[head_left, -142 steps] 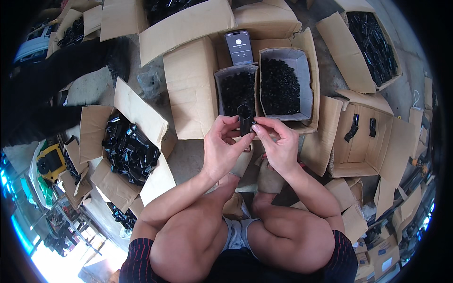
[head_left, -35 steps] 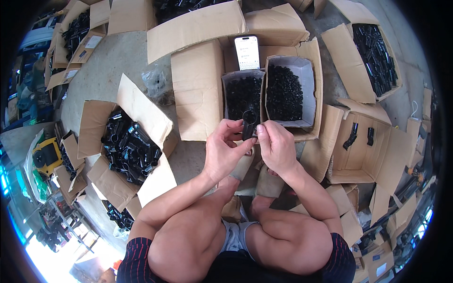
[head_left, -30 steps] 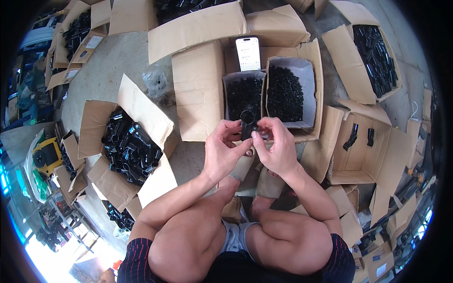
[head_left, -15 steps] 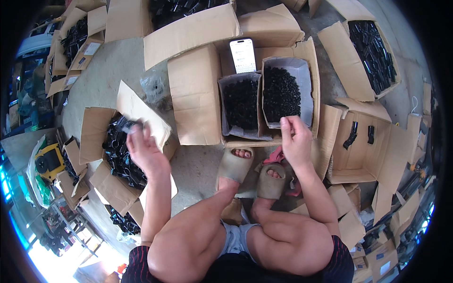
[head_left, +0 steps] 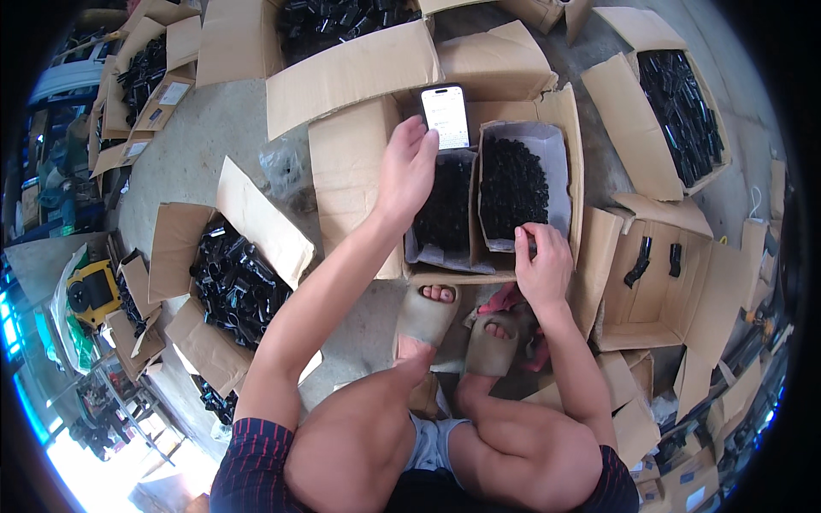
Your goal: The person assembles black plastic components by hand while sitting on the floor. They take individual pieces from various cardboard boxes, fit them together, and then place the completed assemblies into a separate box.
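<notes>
My left hand reaches over the near-left side of the phone, its fingers loosely bent and apart, with nothing seen in them. The phone leans upright with a lit screen at the back of an open cardboard box. Inside that box sit two grey-lined trays: the left tray and the right tray, both filled with small black parts. At the right tray's near edge, my right hand is closed, thumb against fingers, around a small black part that is mostly hidden.
To the left stands an open carton of black tubular parts. A box at right holds two black curved pieces. More cartons of black parts stand at the far right and the back. My sandalled feet are before the middle box.
My left hand has swung from the left carton, where it held a dark part, to beside the phone. The right hand stays near the right tray, its fingers shifted slightly.
</notes>
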A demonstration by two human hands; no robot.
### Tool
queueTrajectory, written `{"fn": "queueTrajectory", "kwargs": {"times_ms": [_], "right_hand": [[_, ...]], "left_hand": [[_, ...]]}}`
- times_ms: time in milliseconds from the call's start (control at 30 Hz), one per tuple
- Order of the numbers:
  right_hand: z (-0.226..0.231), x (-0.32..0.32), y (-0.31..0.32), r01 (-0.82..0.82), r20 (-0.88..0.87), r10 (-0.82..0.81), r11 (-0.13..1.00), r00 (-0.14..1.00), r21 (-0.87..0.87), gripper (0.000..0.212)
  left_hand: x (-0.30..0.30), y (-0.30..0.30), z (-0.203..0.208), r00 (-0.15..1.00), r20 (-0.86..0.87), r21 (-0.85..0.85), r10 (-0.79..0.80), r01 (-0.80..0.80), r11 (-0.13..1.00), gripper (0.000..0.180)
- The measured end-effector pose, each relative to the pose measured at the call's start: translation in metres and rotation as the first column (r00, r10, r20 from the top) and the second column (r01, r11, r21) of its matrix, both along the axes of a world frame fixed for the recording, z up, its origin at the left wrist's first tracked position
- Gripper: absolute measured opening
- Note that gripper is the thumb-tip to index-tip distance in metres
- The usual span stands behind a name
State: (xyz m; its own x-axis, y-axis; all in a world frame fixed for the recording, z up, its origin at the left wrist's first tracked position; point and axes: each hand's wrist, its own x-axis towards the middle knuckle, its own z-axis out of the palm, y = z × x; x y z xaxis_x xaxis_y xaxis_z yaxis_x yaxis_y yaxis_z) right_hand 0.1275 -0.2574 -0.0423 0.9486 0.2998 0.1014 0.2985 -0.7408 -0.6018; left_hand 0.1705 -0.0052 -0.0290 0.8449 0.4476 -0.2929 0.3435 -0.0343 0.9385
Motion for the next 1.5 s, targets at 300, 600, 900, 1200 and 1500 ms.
{"fn": "queueTrajectory", "kwargs": {"times_ms": [300,600,900,1200,1500], "right_hand": [[-0.002,0.001,-0.003,-0.029,0.057,0.029,1.000,0.998,0.001,0.011],[-0.004,0.003,-0.004,-0.036,0.062,0.037,0.999,0.997,-0.017,0.010],[-0.003,0.004,-0.002,-0.038,0.062,0.038,0.999,0.997,-0.007,0.010],[-0.001,0.002,0.000,-0.031,0.038,0.032,0.999,0.999,-0.008,0.010],[-0.004,0.002,-0.002,-0.023,0.075,0.025,0.999,0.997,-0.023,0.010]], "left_hand": [[0.068,0.013,-0.067,0.966,-0.122,0.151,0.226,-0.207,0.967,0.036],[0.076,0.000,-0.048,0.934,-0.209,0.243,0.290,-0.237,0.941,0.033],[0.073,0.015,-0.049,0.948,-0.283,-0.145,0.147,-0.194,0.970,0.036],[0.063,0.014,-0.046,0.999,-0.031,-0.215,0.028,-0.034,0.976,0.028],[0.050,-0.027,0.014,0.932,0.357,-0.107,-0.062,0.107,0.988,0.021]]}}
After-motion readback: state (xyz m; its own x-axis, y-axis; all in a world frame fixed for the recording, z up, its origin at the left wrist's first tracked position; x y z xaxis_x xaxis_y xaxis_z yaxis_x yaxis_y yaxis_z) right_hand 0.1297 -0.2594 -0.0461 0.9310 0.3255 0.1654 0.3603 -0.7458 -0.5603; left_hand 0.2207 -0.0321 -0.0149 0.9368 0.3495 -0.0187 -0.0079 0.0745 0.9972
